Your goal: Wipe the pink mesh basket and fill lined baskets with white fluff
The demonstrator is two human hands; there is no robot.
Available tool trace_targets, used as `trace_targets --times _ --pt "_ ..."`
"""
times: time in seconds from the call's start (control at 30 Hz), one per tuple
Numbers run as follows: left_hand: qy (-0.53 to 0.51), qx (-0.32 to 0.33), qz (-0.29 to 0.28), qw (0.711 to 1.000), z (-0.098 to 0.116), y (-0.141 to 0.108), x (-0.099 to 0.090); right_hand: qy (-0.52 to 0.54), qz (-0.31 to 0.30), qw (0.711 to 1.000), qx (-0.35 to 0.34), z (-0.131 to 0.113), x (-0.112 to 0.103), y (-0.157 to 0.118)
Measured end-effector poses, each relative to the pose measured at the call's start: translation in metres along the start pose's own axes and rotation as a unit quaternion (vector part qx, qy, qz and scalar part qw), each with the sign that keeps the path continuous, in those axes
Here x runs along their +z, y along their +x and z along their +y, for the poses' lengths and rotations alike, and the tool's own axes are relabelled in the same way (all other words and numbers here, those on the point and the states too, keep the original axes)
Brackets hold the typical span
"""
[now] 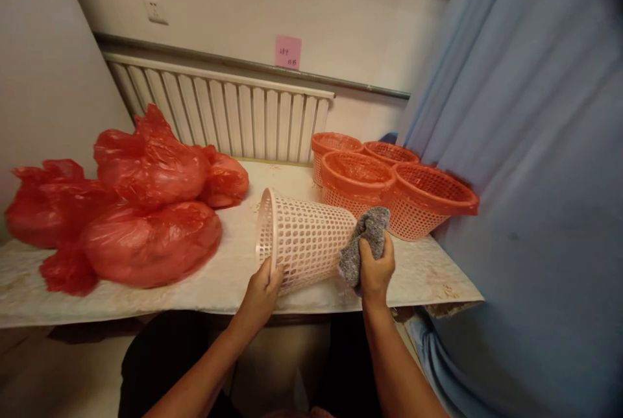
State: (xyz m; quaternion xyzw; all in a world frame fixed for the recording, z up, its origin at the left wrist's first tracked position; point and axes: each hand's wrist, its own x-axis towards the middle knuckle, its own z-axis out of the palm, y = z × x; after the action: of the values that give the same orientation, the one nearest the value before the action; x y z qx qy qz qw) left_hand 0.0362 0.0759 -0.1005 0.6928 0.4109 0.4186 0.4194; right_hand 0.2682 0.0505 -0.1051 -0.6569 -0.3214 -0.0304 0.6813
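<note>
A pale pink perforated plastic wastebasket (311, 236) lies tilted on its side over the table, its mouth facing left. My left hand (263, 291) is closed on the rim at the near side of the mouth. A grey cloth (372, 230) is bunched in my right hand (377, 269), which presses it against the basket's base end. What the cloth covers there is hidden. Just behind my right hand stand several upright baskets lined with red bags, the nearest being a lined basket (357, 178).
Several full, knotted red plastic bags (156, 243) are piled on the left of the covered table (233, 278). A white radiator (233, 110) runs along the wall behind. A blue curtain (525, 210) hangs close on the right, touching the table's end.
</note>
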Motion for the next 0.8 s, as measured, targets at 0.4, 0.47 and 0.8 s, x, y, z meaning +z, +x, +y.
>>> trace_targets --times 0.4,0.47,0.8 --pt "-0.006 0.004 -0.084 0.996 -0.05 0.01 0.004 -0.051 -0.052 0.996 -0.057 0.033 0.04 -0.017" --pt "-0.005 0.013 -0.083 0.996 -0.052 0.011 0.004 -0.044 -0.046 0.995 -0.072 0.021 0.046 -0.03" --pt "-0.016 0.003 -0.05 0.999 -0.06 0.0 -0.004 0.037 -0.208 0.928 -0.305 -0.076 0.076 -0.097"
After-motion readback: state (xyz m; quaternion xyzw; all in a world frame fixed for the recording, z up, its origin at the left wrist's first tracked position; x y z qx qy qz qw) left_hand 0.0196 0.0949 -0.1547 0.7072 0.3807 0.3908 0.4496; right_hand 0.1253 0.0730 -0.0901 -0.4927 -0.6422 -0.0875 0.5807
